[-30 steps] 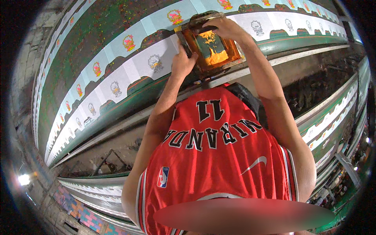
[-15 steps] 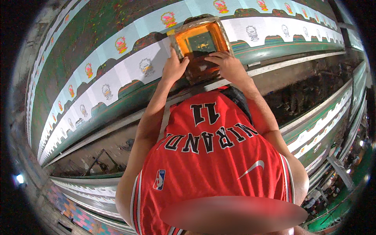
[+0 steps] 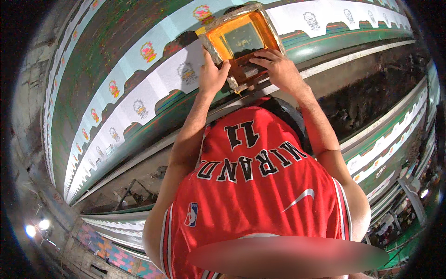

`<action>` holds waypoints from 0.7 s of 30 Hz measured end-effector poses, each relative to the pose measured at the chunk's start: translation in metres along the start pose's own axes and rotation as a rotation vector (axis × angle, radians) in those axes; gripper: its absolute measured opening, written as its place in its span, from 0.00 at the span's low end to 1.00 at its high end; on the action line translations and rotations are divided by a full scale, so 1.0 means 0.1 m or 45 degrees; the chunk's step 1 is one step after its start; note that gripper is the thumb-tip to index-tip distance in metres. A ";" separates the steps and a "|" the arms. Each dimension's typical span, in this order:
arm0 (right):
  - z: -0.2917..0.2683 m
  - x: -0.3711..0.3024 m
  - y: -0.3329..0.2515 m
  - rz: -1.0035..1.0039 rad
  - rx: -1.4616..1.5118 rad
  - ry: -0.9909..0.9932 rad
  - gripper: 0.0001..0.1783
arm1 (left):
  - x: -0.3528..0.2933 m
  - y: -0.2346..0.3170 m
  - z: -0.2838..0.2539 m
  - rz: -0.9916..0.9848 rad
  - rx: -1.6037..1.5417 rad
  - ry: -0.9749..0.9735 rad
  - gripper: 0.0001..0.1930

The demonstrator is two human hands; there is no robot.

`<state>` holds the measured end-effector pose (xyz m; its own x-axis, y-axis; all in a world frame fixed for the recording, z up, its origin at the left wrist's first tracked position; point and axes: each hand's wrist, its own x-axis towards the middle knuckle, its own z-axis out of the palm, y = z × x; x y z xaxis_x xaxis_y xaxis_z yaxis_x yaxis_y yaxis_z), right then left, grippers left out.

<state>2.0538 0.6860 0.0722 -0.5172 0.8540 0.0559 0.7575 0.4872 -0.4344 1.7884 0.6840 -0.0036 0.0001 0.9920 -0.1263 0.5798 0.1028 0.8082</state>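
A square screen-printing frame (image 3: 276,33) with a worn wooden border and orange-yellow mesh lies over the row of white cut pieces on the long green table. A dark printed motif shows in the middle of its mesh. My left hand (image 3: 213,75) is closed on the frame's left side, thumb on the near inner edge. Inside the near part of the frame is a dark brown bar that looks like a squeegee (image 3: 241,64). My right hand (image 3: 282,69) has its fingers bent over the bar's right end; its palm side is hidden.
White pieces with grey line prints (image 3: 310,21) run left and right of the frame. Beyond them, a pale blue row (image 3: 147,52) carries pink and yellow prints. A white rail (image 3: 357,56) edges the table nearest me. Another table with pieces (image 3: 385,153) stands at the right.
The whole view has shifted a little, and the scene sits higher and further right. The frame's near border shows more plainly. Both hands keep their hold.
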 end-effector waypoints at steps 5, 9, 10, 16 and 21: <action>-0.14 -0.16 0.37 -0.009 0.031 0.000 0.27 | 0.14 0.22 0.30 -0.036 -0.114 -0.046 0.48; -0.14 -0.14 0.45 -0.076 0.025 -0.001 0.29 | 0.16 0.16 0.33 -0.018 -0.175 -0.001 0.38; -0.14 -0.13 0.45 -0.080 0.031 -0.006 0.30 | 0.16 0.13 0.34 -0.009 -0.187 -0.002 0.36; -0.28 -0.04 0.48 -0.161 0.088 -0.159 0.26 | 0.19 -0.07 0.38 -0.002 -0.234 0.023 0.33; -0.31 0.70 0.71 -0.168 0.069 -0.209 0.27 | 0.18 -0.11 0.36 -0.068 -0.059 0.024 0.39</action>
<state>2.0838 0.7860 0.0728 -0.6717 0.7402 -0.0299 0.6589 0.5785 -0.4809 1.8109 0.6980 -0.0356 -0.0457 0.9861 -0.1596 0.5401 0.1588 0.8265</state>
